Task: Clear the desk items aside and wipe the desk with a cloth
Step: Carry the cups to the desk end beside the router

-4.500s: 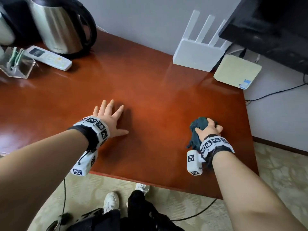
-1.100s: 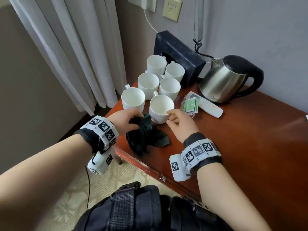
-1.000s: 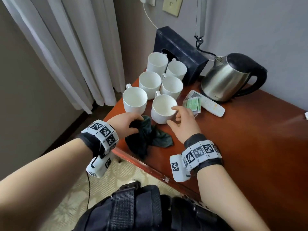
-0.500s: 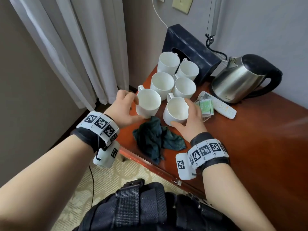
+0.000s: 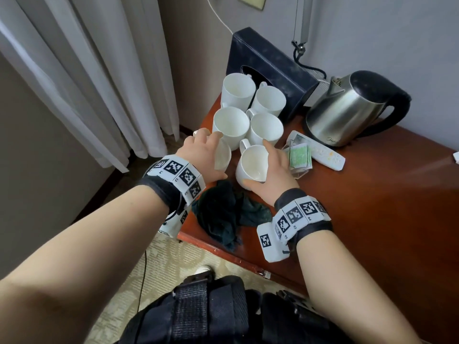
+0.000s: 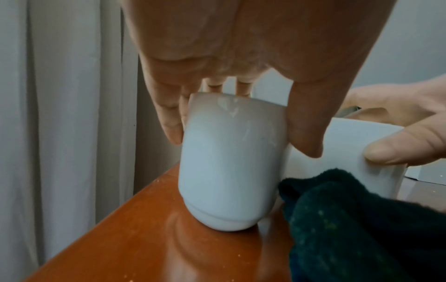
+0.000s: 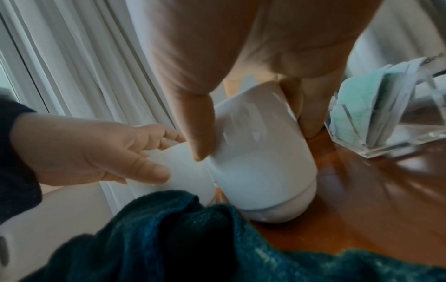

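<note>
Mugs crowd the desk corner in front of the tissue box, and the two nearest ones are being taken up, probably to free the wood beneath for wiping. The left hand curls over the left mug from above, thumb on one side and fingers on the other; that mug is tilted, one edge of its base lifted, which suggests it is about to come off the desk. The right hand grips the right mug round its wall, thumb in front and fingers behind, and this mug leans too. The dark cloth lies crumpled and unheld on the desk just before both mugs, touching them, likely parked there so both hands can carry. Four more mugs stand behind, close to the box, with the kettle to its right.
</note>
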A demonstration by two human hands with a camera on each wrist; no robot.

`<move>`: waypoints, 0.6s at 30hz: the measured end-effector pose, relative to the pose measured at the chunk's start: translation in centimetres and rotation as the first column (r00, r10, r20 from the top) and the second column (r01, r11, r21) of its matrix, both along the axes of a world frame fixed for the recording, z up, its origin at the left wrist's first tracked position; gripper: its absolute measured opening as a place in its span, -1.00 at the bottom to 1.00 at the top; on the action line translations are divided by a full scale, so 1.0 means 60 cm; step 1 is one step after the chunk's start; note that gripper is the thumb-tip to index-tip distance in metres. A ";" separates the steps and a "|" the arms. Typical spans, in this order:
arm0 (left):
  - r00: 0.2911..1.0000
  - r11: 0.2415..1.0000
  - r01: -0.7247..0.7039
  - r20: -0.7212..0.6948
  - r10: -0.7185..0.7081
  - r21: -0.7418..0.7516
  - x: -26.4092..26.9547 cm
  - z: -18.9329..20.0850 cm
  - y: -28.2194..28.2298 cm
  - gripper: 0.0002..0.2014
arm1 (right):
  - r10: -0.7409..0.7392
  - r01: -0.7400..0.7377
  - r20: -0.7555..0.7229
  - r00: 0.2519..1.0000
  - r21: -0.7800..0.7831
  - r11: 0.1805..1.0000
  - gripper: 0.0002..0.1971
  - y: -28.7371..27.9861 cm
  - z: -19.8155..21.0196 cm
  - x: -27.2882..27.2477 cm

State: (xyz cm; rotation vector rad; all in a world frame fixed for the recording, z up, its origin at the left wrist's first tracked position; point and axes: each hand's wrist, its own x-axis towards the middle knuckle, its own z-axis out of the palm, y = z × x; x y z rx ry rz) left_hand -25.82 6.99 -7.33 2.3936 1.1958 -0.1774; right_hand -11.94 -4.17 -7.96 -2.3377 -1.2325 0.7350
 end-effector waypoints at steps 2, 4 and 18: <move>1.000 1.000 0.005 -0.013 -0.005 0.006 0.004 0.002 0.004 -0.12 | -0.027 0.027 -0.004 1.000 0.043 0.999 -0.05 0.001 0.000 -0.002; 1.000 1.000 0.003 -0.019 -0.003 0.000 0.005 0.005 0.006 -0.14 | -0.045 0.046 -0.026 0.999 0.064 0.997 -0.04 0.001 0.001 -0.002; 0.992 0.999 -0.004 0.127 -0.002 0.050 -0.012 0.092 -0.035 -0.24 | -0.124 0.134 -0.056 0.991 0.254 0.958 -0.04 -0.062 0.071 0.033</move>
